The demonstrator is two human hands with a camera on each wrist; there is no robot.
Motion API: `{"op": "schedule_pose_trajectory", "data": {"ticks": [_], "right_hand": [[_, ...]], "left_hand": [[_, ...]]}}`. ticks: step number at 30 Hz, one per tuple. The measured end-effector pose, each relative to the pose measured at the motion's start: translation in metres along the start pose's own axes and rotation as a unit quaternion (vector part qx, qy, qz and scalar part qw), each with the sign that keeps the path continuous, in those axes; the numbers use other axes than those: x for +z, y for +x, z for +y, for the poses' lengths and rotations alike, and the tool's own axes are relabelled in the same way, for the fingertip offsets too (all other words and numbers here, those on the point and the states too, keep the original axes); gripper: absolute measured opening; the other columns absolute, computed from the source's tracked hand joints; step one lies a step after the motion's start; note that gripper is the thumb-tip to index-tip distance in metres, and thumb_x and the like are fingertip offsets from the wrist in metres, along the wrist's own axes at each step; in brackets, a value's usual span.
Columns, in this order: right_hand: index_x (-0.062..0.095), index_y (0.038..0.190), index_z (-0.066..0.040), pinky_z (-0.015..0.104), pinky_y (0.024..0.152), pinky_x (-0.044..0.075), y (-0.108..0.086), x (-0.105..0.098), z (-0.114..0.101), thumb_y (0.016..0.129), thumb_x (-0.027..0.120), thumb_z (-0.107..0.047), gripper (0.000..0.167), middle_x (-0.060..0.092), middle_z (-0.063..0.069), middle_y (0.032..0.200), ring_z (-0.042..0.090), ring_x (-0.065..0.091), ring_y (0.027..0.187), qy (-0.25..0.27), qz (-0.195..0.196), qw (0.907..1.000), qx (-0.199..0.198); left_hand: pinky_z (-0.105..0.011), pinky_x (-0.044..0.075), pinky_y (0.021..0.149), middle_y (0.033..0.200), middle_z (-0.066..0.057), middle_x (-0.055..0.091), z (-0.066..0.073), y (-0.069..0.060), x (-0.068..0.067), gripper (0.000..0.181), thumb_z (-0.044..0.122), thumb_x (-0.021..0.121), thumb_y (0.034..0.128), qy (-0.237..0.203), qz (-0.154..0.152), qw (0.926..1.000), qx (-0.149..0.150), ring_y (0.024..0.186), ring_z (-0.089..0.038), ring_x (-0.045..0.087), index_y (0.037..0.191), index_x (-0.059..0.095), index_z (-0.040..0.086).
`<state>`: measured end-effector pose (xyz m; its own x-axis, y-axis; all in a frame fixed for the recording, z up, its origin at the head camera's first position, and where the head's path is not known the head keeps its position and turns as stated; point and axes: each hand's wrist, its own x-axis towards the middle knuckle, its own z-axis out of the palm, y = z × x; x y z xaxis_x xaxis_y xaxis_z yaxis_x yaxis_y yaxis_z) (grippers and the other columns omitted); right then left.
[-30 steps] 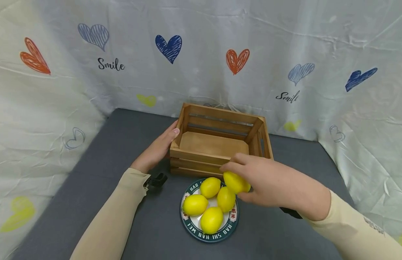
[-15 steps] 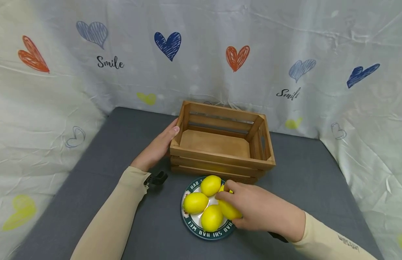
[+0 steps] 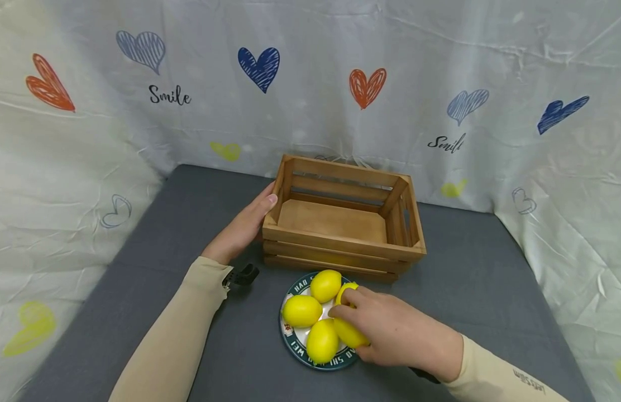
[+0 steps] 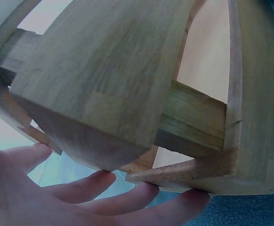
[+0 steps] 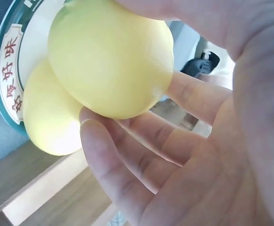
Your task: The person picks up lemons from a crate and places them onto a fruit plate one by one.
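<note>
A slatted wooden crate stands at the back of the table. My left hand rests against its left end; in the left wrist view the fingertips touch the wood with fingers fairly straight. In front of the crate is a round white plate with a dark green lettered rim. My right hand grips a lemon at the plate's right side, thumb and fingers around it. Several other lemons lie on the plate; one is partly hidden behind the right hand.
Dark grey cloth covers the table. A pale curtain printed with hearts and "Smile" hangs behind and at both sides. The crate's visible floor is bare wood.
My right hand has brought its lemon from the plate's far right edge nearer to me, down among the others. The front lemon has shifted slightly left. My left hand stays at the crate.
</note>
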<state>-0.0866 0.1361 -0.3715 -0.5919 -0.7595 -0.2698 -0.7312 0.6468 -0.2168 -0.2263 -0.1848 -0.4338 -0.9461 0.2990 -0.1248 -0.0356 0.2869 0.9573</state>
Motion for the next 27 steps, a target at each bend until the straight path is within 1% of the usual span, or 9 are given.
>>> {"op": "schedule_pose_trajectory", "data": {"ticks": [5,9,12,13,17,20,22,24,27], "right_hand": [[0.067,0.143,-0.022,0.028,0.08,0.057,0.001,0.002,-0.001,0.082,0.095,-0.025,0.067,0.064,-0.006,0.123,0.008,0.054,0.101,-0.006,0.005,1.0,0.002],[0.066,0.144,-0.018,0.029,0.08,0.058,0.002,0.006,-0.003,0.081,0.095,-0.024,0.069,0.063,-0.005,0.124,0.01,0.055,0.103,-0.009,0.009,0.9999,0.003],[0.065,0.144,-0.018,0.029,0.081,0.058,0.003,0.01,-0.004,0.081,0.095,-0.024,0.07,0.062,-0.003,0.127,0.011,0.057,0.105,-0.015,0.007,0.9999,0.002],[0.065,0.144,-0.018,0.03,0.081,0.059,0.003,0.011,-0.004,0.081,0.095,-0.024,0.07,0.062,-0.003,0.129,0.012,0.057,0.105,-0.018,0.005,0.9998,0.002],[0.066,0.143,-0.018,0.031,0.086,0.06,0.004,0.016,-0.005,0.08,0.096,-0.027,0.07,0.062,-0.002,0.134,0.013,0.059,0.108,-0.037,0.0,0.9993,-0.002],[0.066,0.143,-0.018,0.031,0.086,0.059,0.004,0.018,-0.005,0.08,0.097,-0.028,0.071,0.063,-0.002,0.135,0.013,0.058,0.107,-0.046,0.004,0.9989,-0.007],[0.067,0.142,-0.019,0.031,0.085,0.059,0.004,0.019,-0.005,0.08,0.097,-0.028,0.07,0.063,-0.002,0.134,0.012,0.058,0.106,-0.049,0.009,0.9987,-0.01],[0.067,0.142,-0.019,0.031,0.085,0.059,0.004,0.02,-0.005,0.08,0.097,-0.027,0.069,0.063,-0.002,0.133,0.012,0.058,0.105,-0.05,0.012,0.9986,-0.013],[0.067,0.142,-0.019,0.031,0.085,0.059,0.004,0.021,-0.005,0.081,0.096,-0.027,0.068,0.063,-0.002,0.133,0.012,0.058,0.104,-0.048,0.014,0.9987,-0.013]], "left_hand": [[-0.084,0.024,0.121,0.184,0.007,0.003,0.001,-0.001,0.0,0.072,0.068,0.032,0.1122,0.003,-0.001,1.0,0.001,0.17,-0.035,0.007,0.174,0.005,0.044],[-0.08,0.019,0.126,0.184,0.007,0.003,0.001,0.0,0.0,0.072,0.066,0.032,0.1129,0.003,-0.001,1.0,0.004,0.171,-0.033,0.006,0.174,0.005,0.041],[-0.078,0.017,0.127,0.184,0.007,0.003,0.001,0.0,0.0,0.071,0.065,0.032,0.1135,0.004,-0.002,1.0,0.005,0.171,-0.032,0.006,0.174,0.005,0.041],[-0.079,0.018,0.126,0.184,0.008,0.003,0.001,0.0,0.0,0.07,0.064,0.032,0.1136,0.004,-0.003,1.0,0.005,0.17,-0.033,0.006,0.174,0.005,0.041],[-0.076,0.017,0.129,0.183,0.008,0.004,0.0,0.0,0.0,0.071,0.066,0.032,0.113,0.002,-0.003,1.0,0.007,0.171,-0.031,0.006,0.174,0.005,0.043],[-0.08,0.023,0.125,0.183,0.009,0.003,-0.001,0.001,0.0,0.07,0.066,0.032,0.1128,-0.002,-0.005,1.0,0.003,0.17,-0.034,0.007,0.173,0.005,0.045],[-0.084,0.027,0.12,0.183,0.008,0.003,-0.001,0.001,0.0,0.069,0.065,0.033,0.1134,-0.005,-0.005,1.0,-0.002,0.17,-0.036,0.008,0.173,0.005,0.046],[-0.087,0.028,0.115,0.184,0.008,0.002,-0.001,0.001,0.0,0.068,0.064,0.033,0.1136,-0.006,-0.004,1.0,-0.005,0.17,-0.038,0.008,0.173,0.005,0.047],[-0.087,0.027,0.116,0.184,0.008,0.002,-0.002,0.001,-0.001,0.07,0.066,0.033,0.1127,-0.007,-0.003,0.9999,-0.007,0.17,-0.038,0.008,0.173,0.005,0.047]]}}
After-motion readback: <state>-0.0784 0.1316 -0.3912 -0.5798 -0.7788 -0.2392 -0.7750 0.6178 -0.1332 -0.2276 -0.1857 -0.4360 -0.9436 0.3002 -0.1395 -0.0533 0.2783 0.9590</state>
